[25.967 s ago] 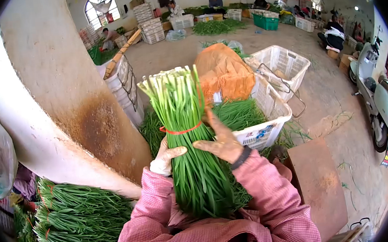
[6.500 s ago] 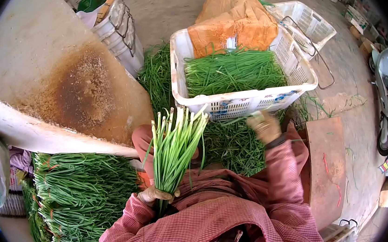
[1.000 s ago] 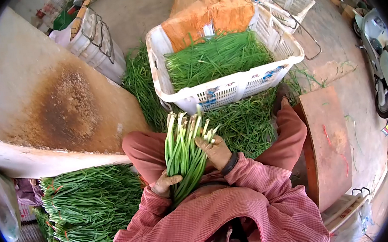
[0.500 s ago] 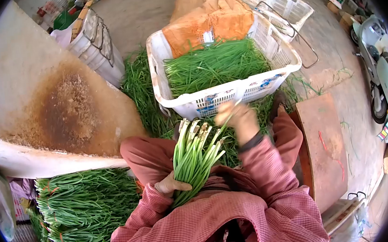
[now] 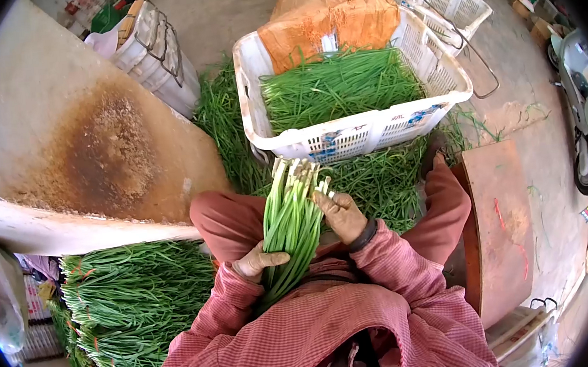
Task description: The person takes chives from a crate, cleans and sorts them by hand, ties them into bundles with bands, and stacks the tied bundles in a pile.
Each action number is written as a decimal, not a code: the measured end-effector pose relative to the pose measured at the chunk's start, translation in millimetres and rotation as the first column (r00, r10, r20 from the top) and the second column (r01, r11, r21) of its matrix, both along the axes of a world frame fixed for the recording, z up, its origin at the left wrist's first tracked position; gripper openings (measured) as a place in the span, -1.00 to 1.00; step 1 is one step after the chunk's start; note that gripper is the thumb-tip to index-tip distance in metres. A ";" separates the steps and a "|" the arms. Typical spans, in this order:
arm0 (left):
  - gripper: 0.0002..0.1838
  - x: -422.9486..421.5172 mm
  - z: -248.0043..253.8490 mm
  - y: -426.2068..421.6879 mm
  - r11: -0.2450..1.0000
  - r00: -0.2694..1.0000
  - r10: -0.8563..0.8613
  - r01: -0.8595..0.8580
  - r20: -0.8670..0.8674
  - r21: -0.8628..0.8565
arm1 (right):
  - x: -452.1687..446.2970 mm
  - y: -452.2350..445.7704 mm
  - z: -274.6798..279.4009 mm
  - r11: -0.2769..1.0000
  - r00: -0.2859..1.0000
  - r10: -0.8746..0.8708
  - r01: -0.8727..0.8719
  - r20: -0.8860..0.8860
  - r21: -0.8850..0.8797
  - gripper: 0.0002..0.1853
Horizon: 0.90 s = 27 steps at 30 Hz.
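In my gloved left hand (image 5: 260, 260) is a bunch of garlic chives (image 5: 289, 219). My fingers wrap round its lower green part, and the pale cut ends point up and away from me. The gloved right hand (image 5: 342, 216) is at the right side of the bunch near those ends, thumb and fingers pinched against the stalks. Whether it grips one stalk or several, I cannot tell. Just beyond, more chives (image 5: 341, 87) lie in a white plastic crate (image 5: 374, 133) with an orange mesh sack (image 5: 331, 20) over its far side.
Loose green leaves (image 5: 386, 189) cover the floor between my legs and the crate. Tied bunches (image 5: 136, 312) are stacked at my left, below a stained slab (image 5: 107, 152). A brown board (image 5: 500, 227) stands on the right. Farther off are a white bucket (image 5: 155, 62) and a scooter (image 5: 581, 99).
My right hand has come back from near the crate to the bunch and now touches its stalks. The left hand keeps its hold. The view has shifted slightly.
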<state>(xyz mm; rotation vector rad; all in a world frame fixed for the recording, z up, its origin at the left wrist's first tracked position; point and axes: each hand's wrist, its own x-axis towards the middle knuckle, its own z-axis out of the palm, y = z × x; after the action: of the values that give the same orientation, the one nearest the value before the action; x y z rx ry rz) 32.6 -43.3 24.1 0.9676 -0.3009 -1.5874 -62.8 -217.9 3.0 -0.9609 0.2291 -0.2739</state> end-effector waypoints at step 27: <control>-0.57 -54.6 -12.8 -8.0 0.949 0.810 0.184 -0.293 0.557 0.113 | 16.0 -40.3 42.6 0.865 0.826 -0.460 0.335 -0.325 -0.373 -0.89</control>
<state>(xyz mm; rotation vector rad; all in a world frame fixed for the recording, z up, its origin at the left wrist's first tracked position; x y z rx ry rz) -22.0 -51.3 11.3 1.5481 -0.3975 -1.0968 -46.8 -258.2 45.7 -1.2680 0.8017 -0.5098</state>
